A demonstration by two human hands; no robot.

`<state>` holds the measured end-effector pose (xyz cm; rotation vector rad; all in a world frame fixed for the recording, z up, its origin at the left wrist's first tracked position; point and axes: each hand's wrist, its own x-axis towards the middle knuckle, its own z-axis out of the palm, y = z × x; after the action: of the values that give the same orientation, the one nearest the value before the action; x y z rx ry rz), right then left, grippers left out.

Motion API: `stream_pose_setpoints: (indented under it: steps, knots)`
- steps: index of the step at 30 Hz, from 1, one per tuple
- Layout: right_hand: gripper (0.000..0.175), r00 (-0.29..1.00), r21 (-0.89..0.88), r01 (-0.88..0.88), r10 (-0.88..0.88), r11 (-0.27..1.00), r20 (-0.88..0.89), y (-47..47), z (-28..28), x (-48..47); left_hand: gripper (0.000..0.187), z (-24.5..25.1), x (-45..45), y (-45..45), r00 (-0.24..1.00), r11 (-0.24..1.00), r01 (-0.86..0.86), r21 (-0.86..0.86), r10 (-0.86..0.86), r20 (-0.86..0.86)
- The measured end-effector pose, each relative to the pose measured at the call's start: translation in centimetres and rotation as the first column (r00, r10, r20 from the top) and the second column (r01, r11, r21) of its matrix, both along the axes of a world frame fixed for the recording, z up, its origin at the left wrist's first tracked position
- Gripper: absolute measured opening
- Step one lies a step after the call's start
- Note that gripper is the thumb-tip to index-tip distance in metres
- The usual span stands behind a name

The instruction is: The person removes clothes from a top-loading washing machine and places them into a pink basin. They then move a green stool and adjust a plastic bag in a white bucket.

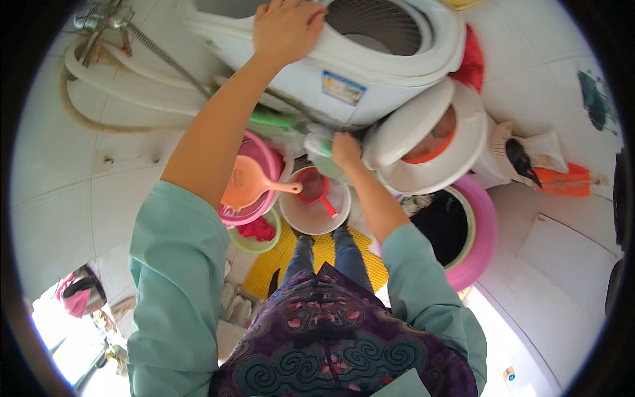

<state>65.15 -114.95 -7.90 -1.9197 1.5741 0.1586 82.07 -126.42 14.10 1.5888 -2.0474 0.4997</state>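
My left hand [289,31] rests on the rim of a white twin-tub washing machine [357,74], beside the round opening of its spin tub [379,25]. Lower down, my right hand [346,150] is closed around a pale plastic bag with a green part [322,149] at the machine's foot. Beneath it stands a white basin [317,226] holding a red dipper [313,186]. An orange dipper [246,182] lies over a pink basin [273,164] on the left.
A white lidded bucket-like seat [471,134] and a pink tub [478,238] with dark cloth [441,226] stand at right. A green basin [273,238] holds red cloth. Hoses [134,104] run along the left wall. A yellow mat [270,268] lies underfoot.
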Motion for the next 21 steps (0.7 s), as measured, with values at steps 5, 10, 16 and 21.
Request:
stream_pose_setpoints:
  steps: [5, 10, 16, 21]
  knots:
    - [0.031, 0.978, 0.133, 0.09, -0.062, 0.987, -0.201, -3.6, -5.0, 0.4, 0.018, -0.6, 0.4, -0.7, 0.993, 0.999, 0.028, 0.038, -0.032, 0.114]
    - [0.029, 0.997, 0.027, -0.013, 0.015, 1.0, -0.076, -2.4, -2.3, 1.3, 0.019, -0.4, 0.3, -0.8, 0.991, 0.999, 0.034, 0.02, -0.037, 0.126]
    - [0.03, 0.964, -0.268, 0.039, 0.034, 0.963, 0.262, 4.2, 12.2, -2.7, 0.021, 1.1, -0.1, 0.0, 0.997, 0.991, -0.01, 0.136, 0.021, -0.077]
    - [0.044, 0.839, -0.576, 0.02, 0.299, 0.817, 0.454, 7.5, 26.4, -6.9, 0.028, 4.9, 0.8, 3.6, 0.142, 0.926, 0.378, -0.008, -0.066, -0.988]
